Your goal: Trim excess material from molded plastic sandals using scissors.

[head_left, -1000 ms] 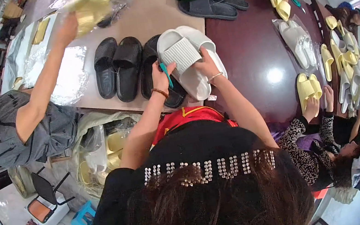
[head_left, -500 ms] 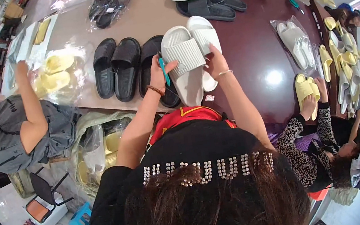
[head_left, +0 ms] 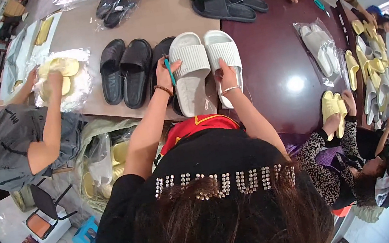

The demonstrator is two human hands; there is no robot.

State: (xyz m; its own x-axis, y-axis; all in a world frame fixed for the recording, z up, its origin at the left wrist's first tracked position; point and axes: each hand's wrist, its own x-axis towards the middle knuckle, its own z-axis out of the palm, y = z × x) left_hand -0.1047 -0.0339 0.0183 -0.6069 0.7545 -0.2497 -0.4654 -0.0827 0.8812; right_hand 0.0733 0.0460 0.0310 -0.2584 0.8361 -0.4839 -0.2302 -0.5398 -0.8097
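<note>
Two white slippers with ribbed straps lie side by side before me, soles down. My left hand [head_left: 166, 77] grips the left white slipper [head_left: 193, 86] by its strap's outer edge, thumb on top. A small teal-handled tool [head_left: 170, 71], its kind not clear, is also in that hand. My right hand [head_left: 227, 77] is closed on the right white slipper [head_left: 221, 43], thumb over the strap's edge. Left of them stands a pair of black slippers [head_left: 137, 74]. Another black slipper [head_left: 158, 52] is partly hidden behind my left hand and the left white slipper.
Bagged black slippers [head_left: 120, 4], dark slippers [head_left: 223, 10] and bagged white slippers [head_left: 319, 50] lie about the table [head_left: 266, 60]. Co-workers sit left, right and far right; the left one handles yellow slippers [head_left: 63, 68]. Below the table edge is a sack [head_left: 92, 172] of slippers.
The right white slipper has come down and level beside the left one, which shifted slightly left. The left co-worker now reaches over the yellow slippers; another hand touches the bagged black pair.
</note>
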